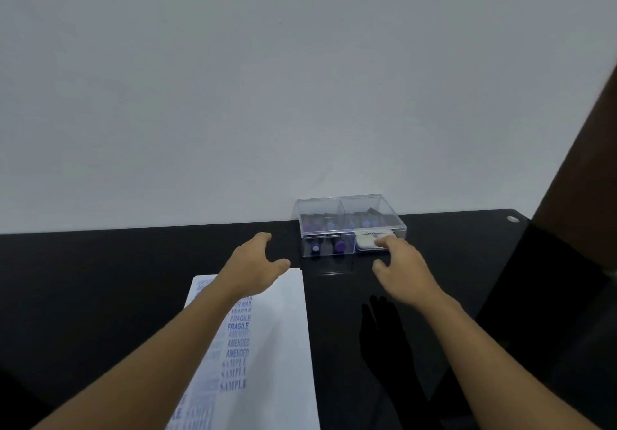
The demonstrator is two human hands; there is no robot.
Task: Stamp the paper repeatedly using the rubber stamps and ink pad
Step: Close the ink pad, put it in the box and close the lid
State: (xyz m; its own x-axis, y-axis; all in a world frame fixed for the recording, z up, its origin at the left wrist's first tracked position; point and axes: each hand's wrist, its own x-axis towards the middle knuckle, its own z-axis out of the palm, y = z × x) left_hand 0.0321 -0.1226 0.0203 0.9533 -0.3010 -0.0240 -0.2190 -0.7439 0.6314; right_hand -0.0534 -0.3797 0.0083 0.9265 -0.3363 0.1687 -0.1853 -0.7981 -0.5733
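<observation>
Now: Two Reaches, Nothing Gripped

From my remote seat I see a black glossy table (pixel 100 279) run across the lower view, backed by a pale grey wall (pixel 233 79). Left of centre on the table lies the white sheet of paper (pixel 283 346). Blue print fills its left part in columns, and I can read AIR MAIL, FRAGILE, AMENDED and SAMPLE. The left hand (pixel 253 259) hangs over the paper's far edge, fingers straight, thumb spread apart from them, holding nothing.

Just right of that hand, against the wall, stands a clear rectangular plastic box (pixel 350 209) divided into compartments. The rubber stamps (pixel 340 246) are inside it: two with round blue and purple tops in the left front compartment, and dimmer ones further back. In the right front compartment lies the white flat ink pad case (pixel 365 242).

The right hand (pixel 404 262) reaches to that case, fingers stretched out over its near right corner and thumb held apart below. I cannot tell whether the fingertips press on it or only touch. The hand's dark reflection (pixel 384 336) shows in the table beneath the forearm. Further right, a small white ring (pixel 512 219) marks the table's far corner, and a dark brown surface (pixel 584 162) rises along the right edge.
</observation>
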